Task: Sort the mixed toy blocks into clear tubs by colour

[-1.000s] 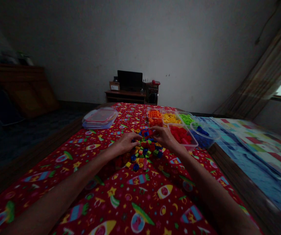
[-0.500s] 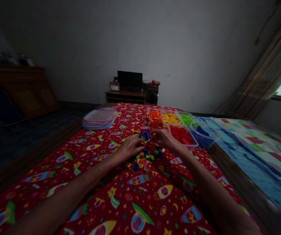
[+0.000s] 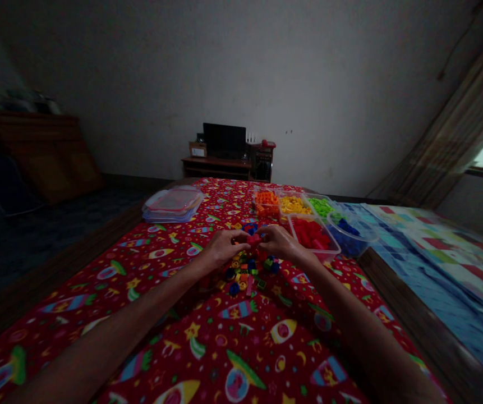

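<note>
I take the mixed pile of bricks (image 3: 251,265) as my landmark. My eye goes first to the red piece (image 3: 253,239), held over the far part of that pile, between the two hands. From here I can't tell whether it is one brick or two joined.

What has just changed is the spacing. Half a second ago I saw the fingertips apart; now the left hand (image 3: 221,247) and the right hand (image 3: 280,241) have come together, nearly meeting at the piece. The left grip pinches it from the pile's left side with thumb and fingers, and the right grip appears to pinch its other side. I judge that this puts the work on one red piece rather than on the pile at large.

A green brick (image 3: 261,284) now shows at the pile's near right edge, where I saw none in the last view.

Right of the pile, nearest to it, is the box of red bricks (image 3: 309,231); beyond that lie orange bricks (image 3: 266,199), yellow bricks (image 3: 294,203) and green bricks (image 3: 320,206), with blue bricks (image 3: 348,226) in a round tub (image 3: 363,238) farthest right. Left of the pile and beyond it sits a stack of lids (image 3: 174,202). The patterned red cloth (image 3: 169,331) on the table runs under everything, and well past the pile stands a dark monitor (image 3: 224,140).
</note>
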`<state>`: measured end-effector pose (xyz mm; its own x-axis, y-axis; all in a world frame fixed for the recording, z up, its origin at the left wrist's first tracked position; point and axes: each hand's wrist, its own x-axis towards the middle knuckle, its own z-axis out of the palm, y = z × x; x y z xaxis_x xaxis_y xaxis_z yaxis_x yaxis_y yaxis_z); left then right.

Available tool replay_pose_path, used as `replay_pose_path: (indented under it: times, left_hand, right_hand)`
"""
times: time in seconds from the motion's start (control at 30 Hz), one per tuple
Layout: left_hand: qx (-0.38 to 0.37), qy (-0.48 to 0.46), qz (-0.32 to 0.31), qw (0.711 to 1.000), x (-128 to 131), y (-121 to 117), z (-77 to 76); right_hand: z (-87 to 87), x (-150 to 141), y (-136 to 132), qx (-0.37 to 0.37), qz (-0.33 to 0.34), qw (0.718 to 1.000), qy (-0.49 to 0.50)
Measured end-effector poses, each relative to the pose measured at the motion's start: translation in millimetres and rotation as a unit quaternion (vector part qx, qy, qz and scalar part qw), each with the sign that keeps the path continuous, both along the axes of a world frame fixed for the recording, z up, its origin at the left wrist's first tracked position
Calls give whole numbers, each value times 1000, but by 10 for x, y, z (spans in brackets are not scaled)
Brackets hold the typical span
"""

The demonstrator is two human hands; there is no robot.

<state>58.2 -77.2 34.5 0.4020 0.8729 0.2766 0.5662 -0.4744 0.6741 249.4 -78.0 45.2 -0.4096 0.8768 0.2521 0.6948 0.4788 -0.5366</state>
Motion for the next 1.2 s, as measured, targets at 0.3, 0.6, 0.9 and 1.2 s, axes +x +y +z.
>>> replay_pose_path:
  times: [0.3, 0.6, 0.9, 1.2]
  left_hand:
    - [45, 54, 22, 997, -28, -7, -50]
    - [90, 65, 36, 993, -200, 38, 188]
    - [52, 113, 23, 992, -489, 221, 217]
    - [-15, 254, -16, 967, -895, -177, -170]
  right_hand:
    - [-80, -112, -10, -163, 57, 971, 167]
    - [368, 382, -48, 51, -74, 993, 74]
    - [553, 1016, -135, 151, -294, 930, -163]
    - [515, 516, -192, 156, -189, 958, -146]
